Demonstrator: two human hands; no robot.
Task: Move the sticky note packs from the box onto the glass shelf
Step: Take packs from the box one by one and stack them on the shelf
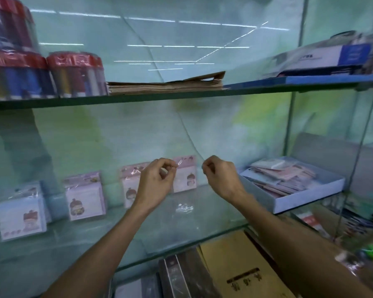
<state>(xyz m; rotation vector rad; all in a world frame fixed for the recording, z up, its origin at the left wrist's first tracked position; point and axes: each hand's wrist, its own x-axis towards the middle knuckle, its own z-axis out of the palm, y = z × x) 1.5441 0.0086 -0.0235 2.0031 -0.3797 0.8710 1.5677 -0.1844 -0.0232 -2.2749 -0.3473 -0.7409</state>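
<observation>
Several wrapped sticky note packs stand in a row against the back of the glass shelf (192, 229): a blue pack (22, 216), a purple pack (85, 196), a pink pack (128, 190) partly hidden by my left hand, and a further pink pack (186, 175). My left hand (157, 181) pinches the clear wrapper at the upper left corner of that furthest pink pack. My right hand (220, 177) hovers just right of it, fingers curled shut, holding nothing. At the right end of the shelf, a white box (310, 198) holds several more pinkish packs (282, 173).
A scrap of clear plastic (184, 208) lies on the glass in front of the packs. The shelf above carries tubs of coloured pens (73, 76), a brown paper stack (164, 84) and boxes (323, 59). Below are brown envelopes (241, 267) and dark notebooks (181, 276).
</observation>
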